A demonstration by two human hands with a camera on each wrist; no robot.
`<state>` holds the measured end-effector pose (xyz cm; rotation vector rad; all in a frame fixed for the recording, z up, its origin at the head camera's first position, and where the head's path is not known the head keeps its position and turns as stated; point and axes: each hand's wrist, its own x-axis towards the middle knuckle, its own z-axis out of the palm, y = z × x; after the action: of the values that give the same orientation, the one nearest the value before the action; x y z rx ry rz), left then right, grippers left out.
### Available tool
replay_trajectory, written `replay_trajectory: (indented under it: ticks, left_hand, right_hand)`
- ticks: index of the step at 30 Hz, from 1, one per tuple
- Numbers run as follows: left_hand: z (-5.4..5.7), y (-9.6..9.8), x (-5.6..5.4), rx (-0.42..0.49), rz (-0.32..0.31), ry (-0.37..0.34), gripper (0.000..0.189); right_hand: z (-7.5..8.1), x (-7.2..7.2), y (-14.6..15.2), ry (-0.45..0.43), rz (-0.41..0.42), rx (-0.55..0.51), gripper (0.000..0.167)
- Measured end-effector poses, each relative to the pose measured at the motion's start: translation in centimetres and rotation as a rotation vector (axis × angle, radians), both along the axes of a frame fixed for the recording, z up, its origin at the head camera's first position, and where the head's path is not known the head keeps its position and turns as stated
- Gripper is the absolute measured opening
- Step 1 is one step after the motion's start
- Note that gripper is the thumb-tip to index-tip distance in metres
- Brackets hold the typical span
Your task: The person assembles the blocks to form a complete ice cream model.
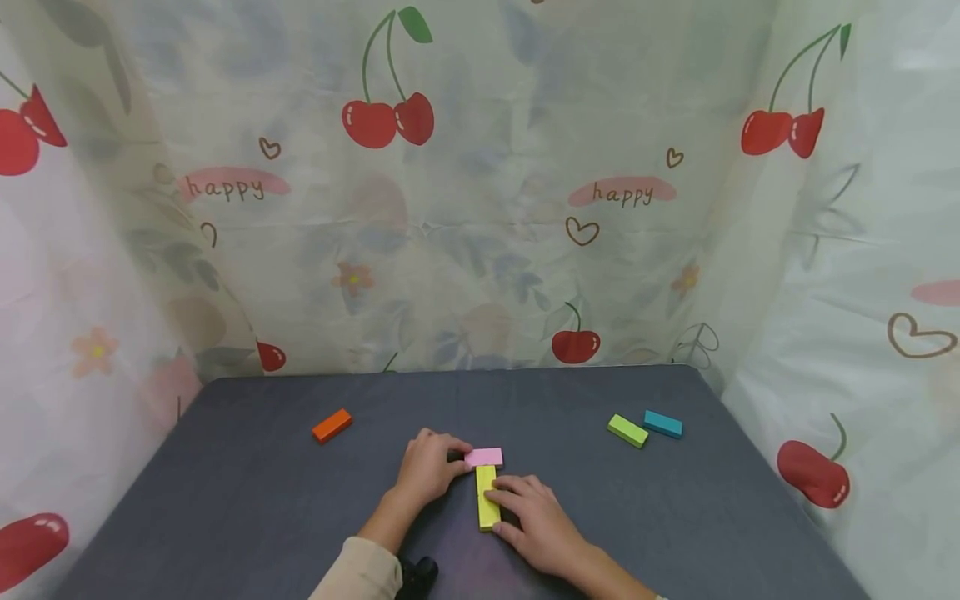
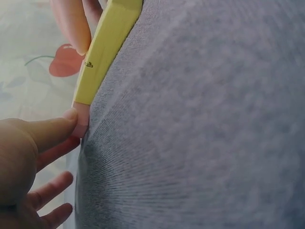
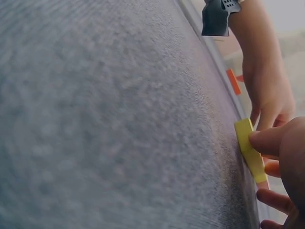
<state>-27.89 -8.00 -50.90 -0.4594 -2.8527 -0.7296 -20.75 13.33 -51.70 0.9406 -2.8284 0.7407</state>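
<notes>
A pink block (image 1: 483, 457) lies crosswise on the dark table, touching the far end of a long yellow block (image 1: 487, 498); together they form a T. My left hand (image 1: 432, 467) pinches the pink block's left end between thumb and index finger. From the right, my right hand (image 1: 542, 525) holds the yellow block, thumb near its closer end and fingers along its side. The left wrist view shows the yellow block (image 2: 102, 59) meeting the pink block (image 2: 82, 119) end to side. In the right wrist view, the right thumb rests against the yellow block (image 3: 247, 143).
An orange block (image 1: 332, 426) lies at the back left of the table (image 1: 300, 517). Toward the back right, a lime green block (image 1: 627, 431) sits close beside a blue block (image 1: 663, 423). A cherry-printed curtain (image 1: 480, 208) hangs behind and along both sides.
</notes>
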Motion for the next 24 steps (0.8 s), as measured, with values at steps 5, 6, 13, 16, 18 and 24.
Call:
replay_trajectory:
  ticks: [5,6,13,16,18,24]
  left_hand:
    - [0.2,-0.2,-0.1,-0.008,-0.037,-0.023,0.02]
    - [0.3,-0.3,-0.2,-0.008,-0.047,-0.028,0.02]
    - [0.8,-0.6,0.1,-0.002,-0.082,-0.034,0.03]
    - [1.2,-0.6,0.7,0.0,-0.106,-0.025,0.035]
    - [1.4,-0.4,1.2,-0.006,-0.137,-0.024,0.04]
    - [1.4,-0.1,2.5,-0.146,-0.25,-0.061,0.061]
  right_hand:
    - [0.2,-0.2,0.1,-0.012,0.007,-0.014,0.04]
    - [0.3,-0.3,0.2,-0.014,0.009,-0.023,0.04]
    - [0.9,-0.9,0.7,0.019,0.011,-0.095,0.04]
    - [1.2,-1.3,1.5,0.035,-0.009,-0.134,0.038]
    - [1.4,-1.5,2.1,0.04,-0.031,-0.156,0.037]
    - [2.0,-2.1,3.9,0.033,-0.113,-0.195,0.034]
